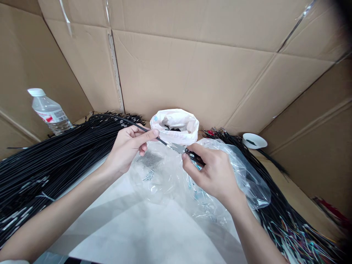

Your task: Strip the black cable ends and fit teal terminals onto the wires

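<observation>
Between the thumb and fingers of my left hand [132,146] is a black cable [129,121], its pale stripped-looking end pointing right. My right hand [213,170] grips small thread snips [192,154] with dark handles. Their metal blades meet the tip of the cable; whether they are closed on it I cannot make out. Below both hands lies a clear plastic bag [165,185] on a white surface [137,227]. Just behind the hands stands a white bag with a rolled rim [176,137], holding small black bits.
Black cables in a large bundle [68,146] fill the left side, with a water bottle [52,112] behind them. Another cable bundle [275,194], ending in coloured wires, runs down the right. A white bowl [255,140] stands there. Cardboard walls [192,73] enclose the place.
</observation>
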The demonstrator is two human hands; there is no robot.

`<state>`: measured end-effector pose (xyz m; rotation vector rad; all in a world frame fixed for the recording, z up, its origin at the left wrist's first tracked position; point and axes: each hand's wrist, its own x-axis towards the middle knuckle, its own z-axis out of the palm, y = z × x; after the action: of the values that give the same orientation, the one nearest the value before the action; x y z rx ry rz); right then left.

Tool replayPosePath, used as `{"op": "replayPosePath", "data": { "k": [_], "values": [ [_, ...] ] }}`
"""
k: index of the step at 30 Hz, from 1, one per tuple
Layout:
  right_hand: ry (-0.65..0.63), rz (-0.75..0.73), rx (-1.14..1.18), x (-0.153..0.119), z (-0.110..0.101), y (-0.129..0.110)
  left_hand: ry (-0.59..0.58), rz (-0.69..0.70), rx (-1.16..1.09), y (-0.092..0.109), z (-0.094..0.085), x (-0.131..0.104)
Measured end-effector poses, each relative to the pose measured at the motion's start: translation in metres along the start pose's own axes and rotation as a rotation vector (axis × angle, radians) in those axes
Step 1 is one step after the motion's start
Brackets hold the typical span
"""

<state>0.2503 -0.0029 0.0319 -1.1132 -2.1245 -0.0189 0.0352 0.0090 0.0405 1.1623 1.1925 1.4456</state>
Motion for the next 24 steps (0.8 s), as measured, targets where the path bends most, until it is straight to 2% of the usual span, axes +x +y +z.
{"op": "replayPosePath", "data": {
  "k": [7,11,18,24],
  "values": [
    [-0.040,0.058,0.076,0.001,0.000,-0.004,0.016,0.001,-0.003,-0.001,0.000,0.000],
    [-0.085,0.144,0.180,0.002,0.000,-0.008,0.017,0.006,-0.006,-0.001,0.000,-0.001],
    [-0.151,0.317,0.500,0.005,-0.001,-0.005,0.012,0.016,-0.021,0.000,0.001,-0.001],
    [-0.262,0.450,0.748,0.010,-0.001,0.005,-0.002,-0.004,0.001,0.000,0.001,0.000]
  ]
}}
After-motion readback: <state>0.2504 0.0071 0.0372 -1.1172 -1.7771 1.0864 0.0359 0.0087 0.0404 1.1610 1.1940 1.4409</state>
